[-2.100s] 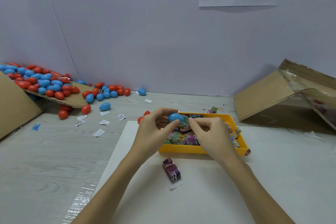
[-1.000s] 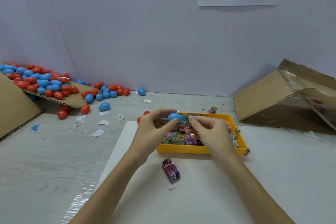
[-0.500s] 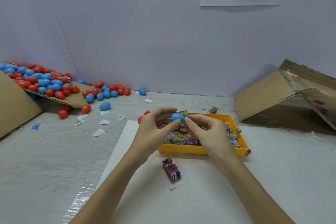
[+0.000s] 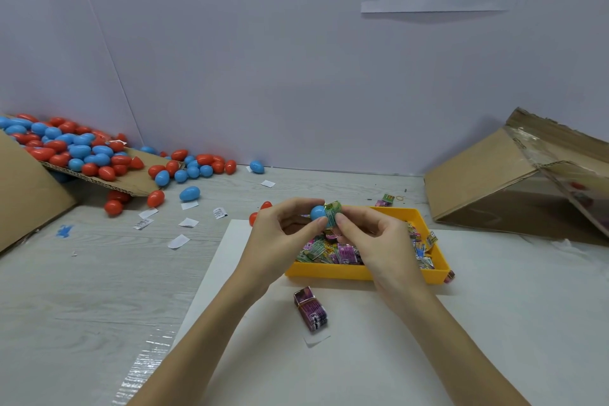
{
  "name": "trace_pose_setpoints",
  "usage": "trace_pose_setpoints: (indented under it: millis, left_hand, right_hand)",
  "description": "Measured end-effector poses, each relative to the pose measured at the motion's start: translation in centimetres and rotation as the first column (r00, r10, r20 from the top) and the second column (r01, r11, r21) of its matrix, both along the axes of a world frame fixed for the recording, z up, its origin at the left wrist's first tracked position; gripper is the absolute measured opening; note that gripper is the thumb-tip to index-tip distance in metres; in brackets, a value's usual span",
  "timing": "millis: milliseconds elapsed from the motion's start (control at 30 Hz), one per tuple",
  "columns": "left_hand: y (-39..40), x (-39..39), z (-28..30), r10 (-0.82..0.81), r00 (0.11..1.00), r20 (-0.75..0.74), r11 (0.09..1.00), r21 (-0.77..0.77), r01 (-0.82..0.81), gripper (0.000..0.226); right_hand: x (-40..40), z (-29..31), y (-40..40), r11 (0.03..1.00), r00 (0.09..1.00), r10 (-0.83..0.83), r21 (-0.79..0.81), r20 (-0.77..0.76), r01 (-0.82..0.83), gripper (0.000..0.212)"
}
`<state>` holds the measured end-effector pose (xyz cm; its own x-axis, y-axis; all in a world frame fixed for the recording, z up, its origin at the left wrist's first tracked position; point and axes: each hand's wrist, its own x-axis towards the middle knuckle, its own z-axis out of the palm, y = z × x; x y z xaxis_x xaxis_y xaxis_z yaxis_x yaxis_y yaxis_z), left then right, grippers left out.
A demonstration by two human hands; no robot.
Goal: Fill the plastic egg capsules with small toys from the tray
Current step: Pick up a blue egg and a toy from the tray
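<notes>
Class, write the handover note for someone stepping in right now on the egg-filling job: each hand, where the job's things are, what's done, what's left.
Left hand: pinches the blue egg half.
Right hand: presses a green wrapped toy into that half.
Both are held above the yellow tray, which is full of wrapped toys.
A purple toy lies on the white sheet in front of the tray.
Egg pile: far left, on cardboard and table.
Done: toy partly seated.
Left: close this egg, fill the others.

A grey wood-grain table (image 4: 82, 290) carries a white sheet (image 4: 494, 323), yellow tray (image 4: 329, 272), cardboard boxes (image 4: 478, 181) and loose eggs (image 4: 189, 193).
</notes>
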<state>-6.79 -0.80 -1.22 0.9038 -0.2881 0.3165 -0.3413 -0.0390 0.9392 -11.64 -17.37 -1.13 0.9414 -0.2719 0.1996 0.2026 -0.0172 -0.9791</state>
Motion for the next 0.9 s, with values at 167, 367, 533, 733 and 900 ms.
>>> trace_pose_setpoints:
  millis: [167,367,533,733,900]
  left_hand:
    - [-0.2,-0.3,0.0,0.018,1.000,0.020,0.999,-0.037,-0.017,0.032]
    - [-0.8,-0.8,-0.2,0.060,0.990,0.128,0.998,-0.039,-0.056,0.037]
    - [-0.7,-0.8,-0.2,0.118,0.945,0.304,0.989,0.045,-0.138,0.043]
    - [-0.7,-1.0,-0.1,0.094,0.908,0.408,0.983,0.109,-0.151,0.046]
    - [-0.3,-0.8,0.2,0.075,0.943,0.325,0.995,0.037,-0.092,0.039]
  right_hand:
    - [-0.1,0.1,0.3,1.000,1.000,0.013,0.013,-0.021,-0.013,0.012]
    - [-0.2,0.8,0.5,0.939,0.985,0.136,0.330,-0.103,-0.095,0.016]
    - [-0.6,2.0,0.0,0.699,0.890,0.423,0.686,-0.168,-0.202,0.020]
    - [-0.8,2.2,0.3,0.632,0.840,0.509,0.744,-0.187,-0.217,0.037]
    - [-1.0,2.3,0.3,0.585,0.821,0.541,0.783,-0.184,-0.210,0.033]
